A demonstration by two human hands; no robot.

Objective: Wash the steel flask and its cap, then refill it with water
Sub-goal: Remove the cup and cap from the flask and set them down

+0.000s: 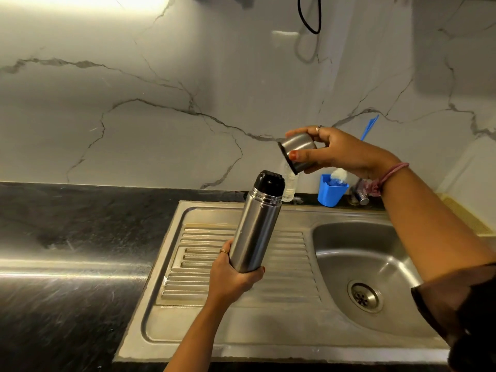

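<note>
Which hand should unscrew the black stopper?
Probably the right hand, once it puts down the steel cup cap. The left hand already grips the silver steel flask under the black stopper.

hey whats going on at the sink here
A person stands at a steel sink. Their left hand grips the steel flask near its base, tilted above the drainboard, with its black stopper in place. Their right hand holds the steel cap off the flask, up by the wall. No water is running in view, so washing seems not yet begun.
</note>
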